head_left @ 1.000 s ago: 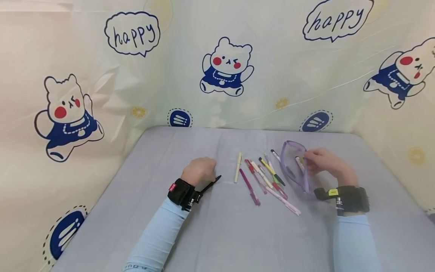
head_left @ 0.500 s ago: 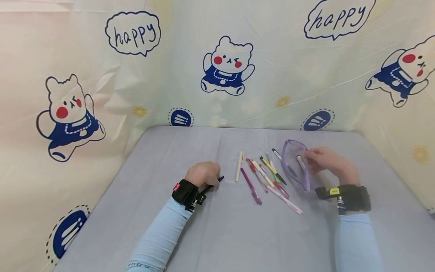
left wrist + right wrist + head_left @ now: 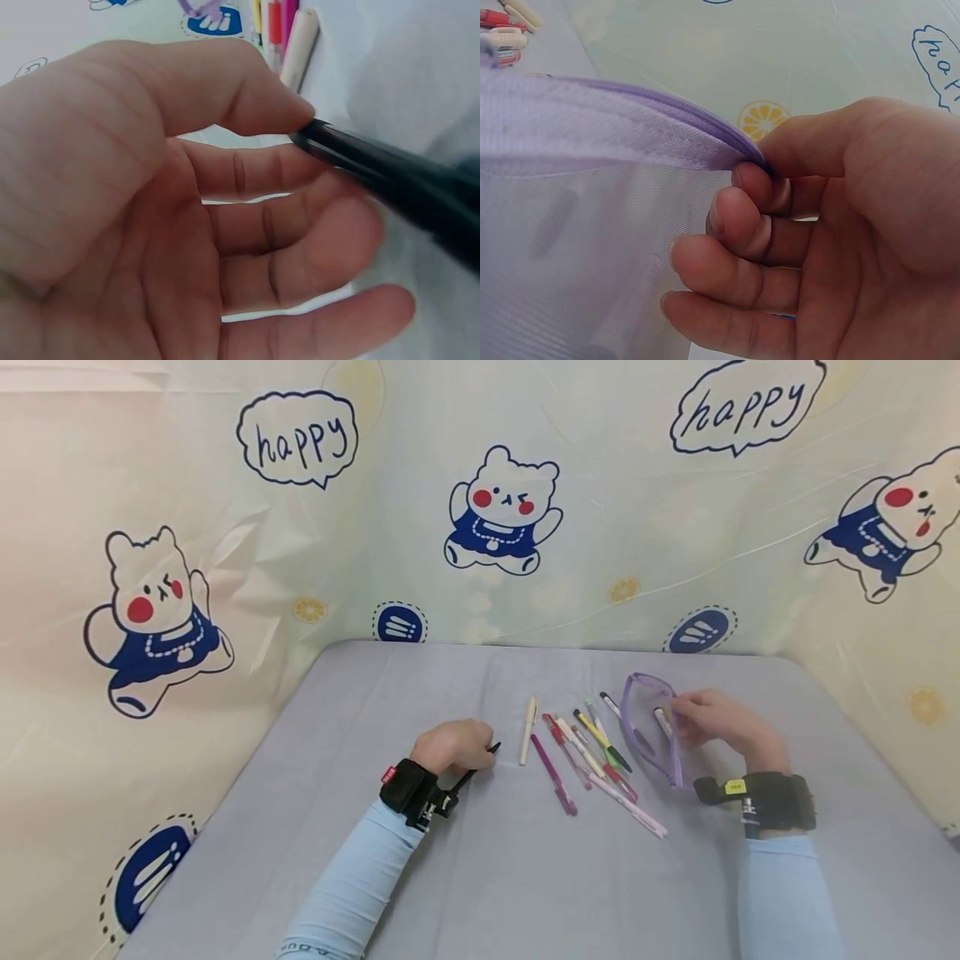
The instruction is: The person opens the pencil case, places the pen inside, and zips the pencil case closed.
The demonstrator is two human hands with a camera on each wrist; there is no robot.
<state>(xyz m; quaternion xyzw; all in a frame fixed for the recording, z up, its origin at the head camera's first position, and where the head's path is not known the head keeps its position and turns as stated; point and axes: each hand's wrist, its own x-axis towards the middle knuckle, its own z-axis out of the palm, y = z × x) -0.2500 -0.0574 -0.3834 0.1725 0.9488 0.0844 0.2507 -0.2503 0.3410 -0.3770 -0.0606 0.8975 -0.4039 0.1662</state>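
Observation:
My left hand [image 3: 454, 747] is low over the table, left of a loose group of pens. In the left wrist view, its thumb and index finger pinch a black pen [image 3: 375, 159], while the other fingers are loosely bent. On the right, my right hand [image 3: 718, 723] pinches the zippered edge of a purple mesh pouch [image 3: 562, 225] between thumb and index finger. The pouch's purple rim [image 3: 628, 714] stands up as an open loop in the head view. A white pen [image 3: 662, 722] shows within that loop.
A cream pen [image 3: 528, 731] and a magenta pen [image 3: 553, 774] lie nearest my left hand. Beside them are a yellow and black pen [image 3: 602, 740], a pale pink pen [image 3: 628, 806] and several others, some overlapping. A patterned curtain [image 3: 585, 543] hangs behind the table [image 3: 525, 893].
My left hand has shifted slightly right, toward the cream pen, with the black pen along with it. My right hand and the pouch stay nearly still.

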